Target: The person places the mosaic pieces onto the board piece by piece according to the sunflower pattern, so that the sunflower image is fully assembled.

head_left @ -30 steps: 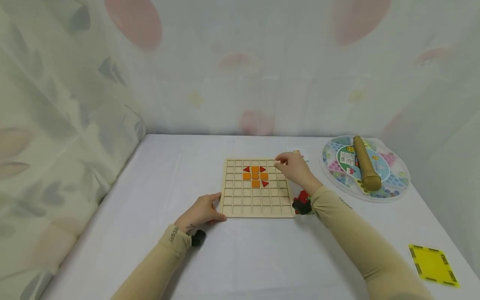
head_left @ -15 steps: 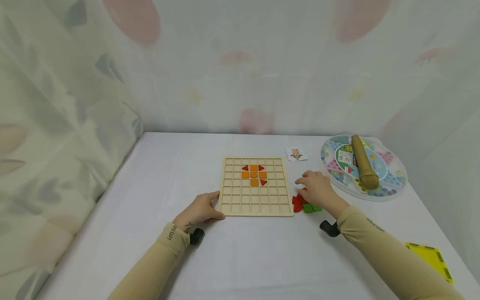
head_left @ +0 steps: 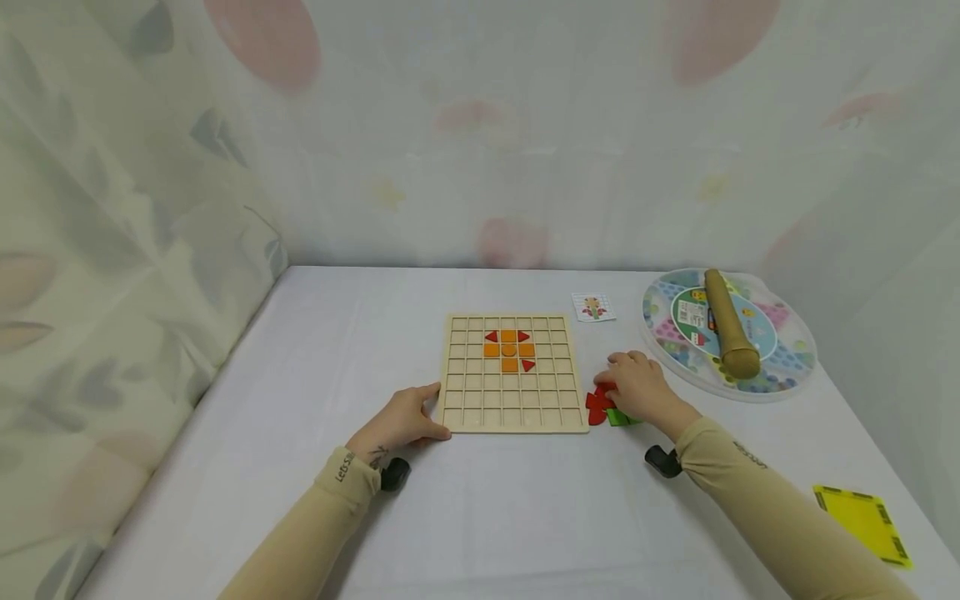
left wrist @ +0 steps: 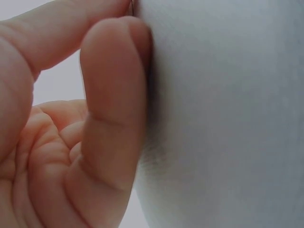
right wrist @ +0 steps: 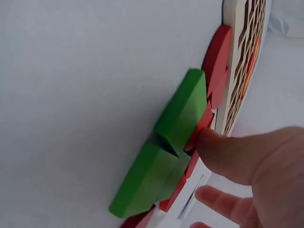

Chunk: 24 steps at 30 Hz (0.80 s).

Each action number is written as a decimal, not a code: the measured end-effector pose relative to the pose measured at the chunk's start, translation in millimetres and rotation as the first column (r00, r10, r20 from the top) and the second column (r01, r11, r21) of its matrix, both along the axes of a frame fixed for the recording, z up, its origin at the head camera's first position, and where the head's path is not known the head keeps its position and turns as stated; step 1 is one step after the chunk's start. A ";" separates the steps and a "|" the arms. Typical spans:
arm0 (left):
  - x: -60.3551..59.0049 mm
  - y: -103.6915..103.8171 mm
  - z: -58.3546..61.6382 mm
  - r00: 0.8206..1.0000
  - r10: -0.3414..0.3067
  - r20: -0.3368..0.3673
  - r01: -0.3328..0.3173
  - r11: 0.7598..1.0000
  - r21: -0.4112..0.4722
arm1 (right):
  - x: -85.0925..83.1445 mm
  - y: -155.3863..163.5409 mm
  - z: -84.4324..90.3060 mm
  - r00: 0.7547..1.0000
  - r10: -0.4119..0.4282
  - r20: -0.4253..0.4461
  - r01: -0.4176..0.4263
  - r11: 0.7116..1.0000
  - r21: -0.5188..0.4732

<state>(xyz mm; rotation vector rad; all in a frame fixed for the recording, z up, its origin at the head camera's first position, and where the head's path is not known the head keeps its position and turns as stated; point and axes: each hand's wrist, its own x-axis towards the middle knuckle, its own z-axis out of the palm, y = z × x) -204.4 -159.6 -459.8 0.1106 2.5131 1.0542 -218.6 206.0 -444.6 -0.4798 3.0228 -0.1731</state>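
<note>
A square wooden grid board (head_left: 472, 398) lies on the table, with several orange pieces (head_left: 509, 365) and red triangles (head_left: 528, 365) in its cells. At its near left corner, my left hand (head_left: 401, 421) holds the edge between thumb and index finger. In the left wrist view that hand (left wrist: 109, 109) hides the board. My right hand (head_left: 637, 387) is over the loose pieces right of the board. In the right wrist view its thumb (right wrist: 218, 154) touches a red piece (right wrist: 202, 126) beside the green squares (right wrist: 145, 178); the index fingertip is hidden. More red pieces (right wrist: 217, 59) lie against the board.
A small pattern card (head_left: 593, 307) lies beyond the board's right corner. At the far right stands a round clear-lidded box (head_left: 667, 310) with a brown club-shaped object (head_left: 727, 325) on it. A yellow square (head_left: 862, 525) lies near the right table edge.
My right hand has moved from the board's far right corner back and to the right, down to the loose pieces. The left hand stays at the near left corner.
</note>
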 end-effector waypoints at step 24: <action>-0.6 -0.7 0.0 1.000 -0.002 0.007 0.002 1.000 0.004 | -5.8 11.4 -4.2 0.992 0.123 -0.031 -0.125 0.991 -0.041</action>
